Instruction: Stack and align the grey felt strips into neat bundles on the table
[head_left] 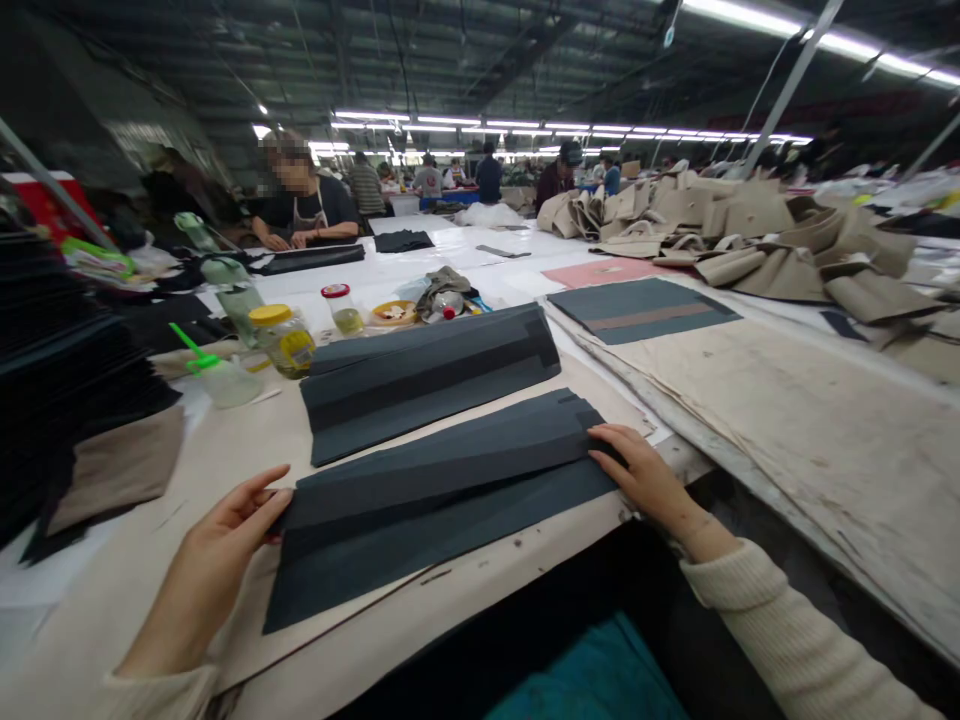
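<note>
A dark blue-grey fabric panel (450, 555) lies before me on the table, with a black fabric strip (442, 475) laid lengthwise along it. At the strip's left end, my left hand (232, 535) is closed, thumb and fingers pinching its edge. My right hand (637, 475) grips the strip's other end between thumb and fingers, close to the panel's right edge. Just behind sits a stack of similar dark panels (427, 345), also with a black band.
Beyond the stack stand a yellow-lidded jar (289, 345), a squeeze bottle (225, 380) with a green spout, and a red-lidded jar (345, 312). Tall dark fabric piles (75, 370) rise at left. Beige pieces (750, 220) heap up at back right. A co-worker (307, 205) sits across the table.
</note>
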